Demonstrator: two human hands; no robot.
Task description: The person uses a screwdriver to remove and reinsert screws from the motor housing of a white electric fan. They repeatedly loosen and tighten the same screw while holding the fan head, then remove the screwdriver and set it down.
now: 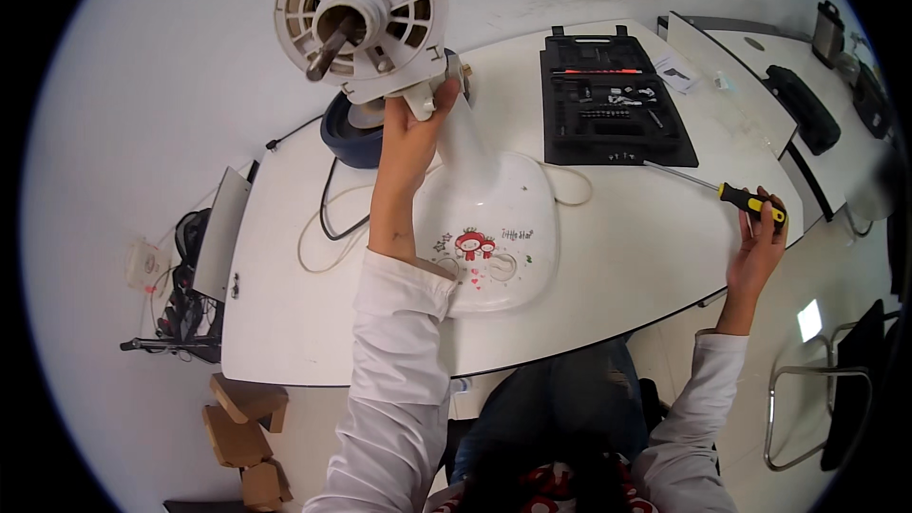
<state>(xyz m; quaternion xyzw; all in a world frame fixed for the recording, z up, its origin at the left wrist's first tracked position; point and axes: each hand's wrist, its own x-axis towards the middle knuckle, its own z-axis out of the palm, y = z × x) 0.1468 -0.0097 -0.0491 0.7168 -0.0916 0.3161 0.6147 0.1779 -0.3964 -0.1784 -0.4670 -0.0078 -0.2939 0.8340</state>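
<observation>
A white electric fan with its blades off stands on the table; its motor housing [404, 14], slotted with a bare metal shaft, leans toward me at the upper left. My left hand [410, 138] is closed around the neck just below the housing. The fan's white base [522, 271] carries red cartoon figures and two oval buttons. Out at the right, my right hand [757, 245] grips a screwdriver [750, 204] by its black and yellow handle. Its long metal shank points left, the tip close to several small screws [622, 158] on the tool case's near edge.
An open black tool case [613, 104] with bits lies at the back, a paper sheet [677, 73] beside it. Behind my left hand sits a dark blue round object [350, 144]. A pale cord [302, 233] loops by the base. Cardboard boxes [237, 437] lie on the floor; a chair [817, 370] stands right.
</observation>
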